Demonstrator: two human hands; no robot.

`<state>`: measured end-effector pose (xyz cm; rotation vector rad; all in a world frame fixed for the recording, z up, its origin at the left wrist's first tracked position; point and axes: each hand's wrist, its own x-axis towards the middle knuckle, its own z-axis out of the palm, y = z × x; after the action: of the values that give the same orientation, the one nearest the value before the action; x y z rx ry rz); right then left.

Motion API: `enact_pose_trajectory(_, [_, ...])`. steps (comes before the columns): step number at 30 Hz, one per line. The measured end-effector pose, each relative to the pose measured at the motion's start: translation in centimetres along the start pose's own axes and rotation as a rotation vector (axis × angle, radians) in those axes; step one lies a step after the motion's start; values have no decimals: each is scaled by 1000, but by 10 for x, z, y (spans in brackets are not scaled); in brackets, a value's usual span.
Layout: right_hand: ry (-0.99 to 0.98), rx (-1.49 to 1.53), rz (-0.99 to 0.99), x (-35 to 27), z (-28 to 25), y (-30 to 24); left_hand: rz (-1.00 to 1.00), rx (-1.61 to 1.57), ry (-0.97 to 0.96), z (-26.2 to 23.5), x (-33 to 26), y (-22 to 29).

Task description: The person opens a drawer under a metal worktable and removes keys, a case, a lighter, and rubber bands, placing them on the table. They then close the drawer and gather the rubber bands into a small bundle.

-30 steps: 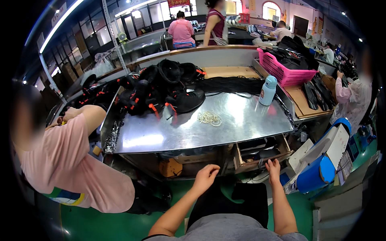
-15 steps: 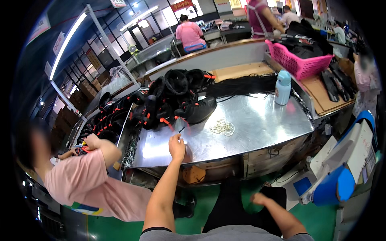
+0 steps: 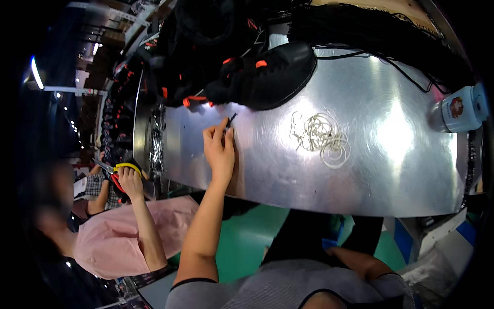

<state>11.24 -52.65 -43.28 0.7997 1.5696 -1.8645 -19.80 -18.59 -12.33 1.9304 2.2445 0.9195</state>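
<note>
Over the metal tabletop [image 3: 267,177], my left hand [image 3: 220,149] pinches a short, thin black piece [image 3: 232,120] between thumb and fingertips; its exact kind is too small to make out. Just beyond those fingers lies a black shoe [image 3: 272,77] with orange tabs, at the front of a heap of similar shoes [image 3: 200,26]. A tangle of pale rubber bands [image 3: 319,134] rests on the metal to the right of this hand. My right arm [image 3: 363,262] is low beside my dark trousers, off the table, and the fingers of that hand are hidden.
A bundle of black laces [image 3: 365,31] stretches along the back of the table, and a light blue bottle [image 3: 460,109] is at the right end. At left, a co-worker in a pink shirt [image 3: 113,239] holds scissors with red and yellow handles [image 3: 127,167].
The head view has tilted down and closer to the table. My left hand still pinches the black piece near the shoes. My right hand has gone from sight beside my leg.
</note>
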Motion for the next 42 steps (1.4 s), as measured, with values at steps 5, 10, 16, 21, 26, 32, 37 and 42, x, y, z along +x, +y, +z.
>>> enact_pose_trajectory(5, [207, -23, 29, -25, -41, -10, 28, -36, 76, 2, 7, 1])
enact_pose_trajectory(10, [430, -71, 15, -29, -75, -7, -64, -43, 145, 10, 19, -1])
enact_pose_trajectory(16, [690, -115, -36, -64, -112, -14, -129, -31, -23, 6, 21, -10])
enact_pose_trajectory(21, [850, -33, 41, -141, -149, -65, 28, -291, -42, -42, -61, -7])
enact_pose_trajectory(26, [915, -280, -221, -209, -151, -223, -308, -469, -88, -77, -242, -73])
enact_pose_trajectory(32, [966, -610, -756, -234, -160, -330, -743, -329, -230, 24, -417, -184])
enact_pose_trajectory(37, [1299, -875, -811, -217, -209, -323, -901, -178, -423, 105, -435, -236])
enact_pose_trajectory(42, [1262, -1083, -698, -199, -224, -314, -769, -46, -119, 176, -364, -302])
